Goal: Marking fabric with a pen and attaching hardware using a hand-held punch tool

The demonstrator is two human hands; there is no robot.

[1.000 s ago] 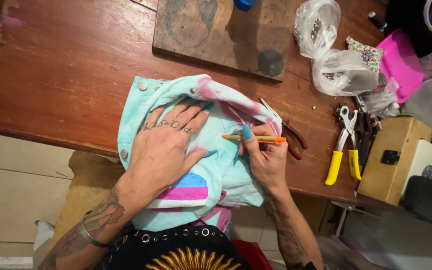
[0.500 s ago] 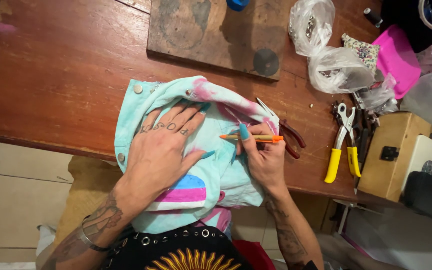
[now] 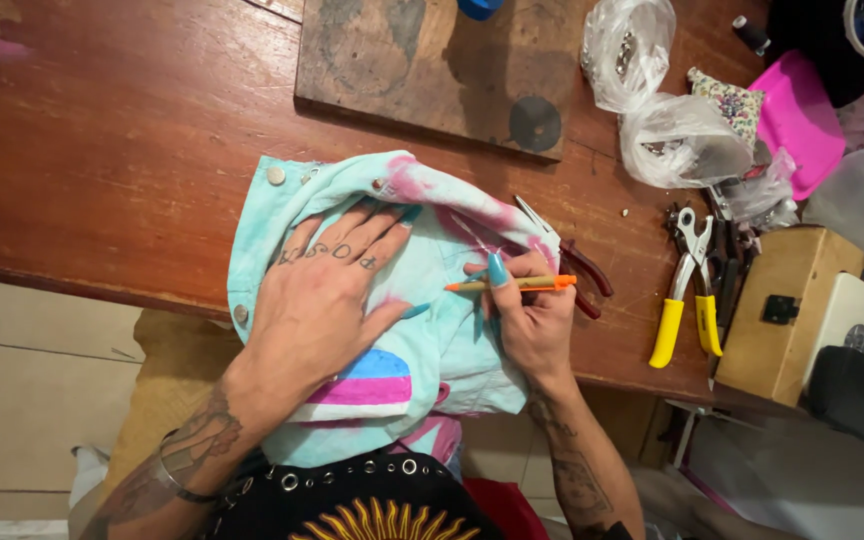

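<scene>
Wooden table (image 3: pixel 102 170) w/ garment (image 3: pixel 432 250), board (image 3: pixel 412 60), pliers (image 3: pixel 687 300), bags (image 3: pixel 672 130).

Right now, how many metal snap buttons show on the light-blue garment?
3: one snap at the upper-left corner, one beyond the left hand, one on the left edge. Folds may hide more.

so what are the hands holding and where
The right hand grips an orange pen around its middle. The left hand lies flat on the pale blue garment.

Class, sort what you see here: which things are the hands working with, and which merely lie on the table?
In use:
left hand
right hand
pale blue garment
orange pen

Lying about:
red-handled pliers
yellow-handled pliers
wooden board
plastic bags
pink tray
</scene>
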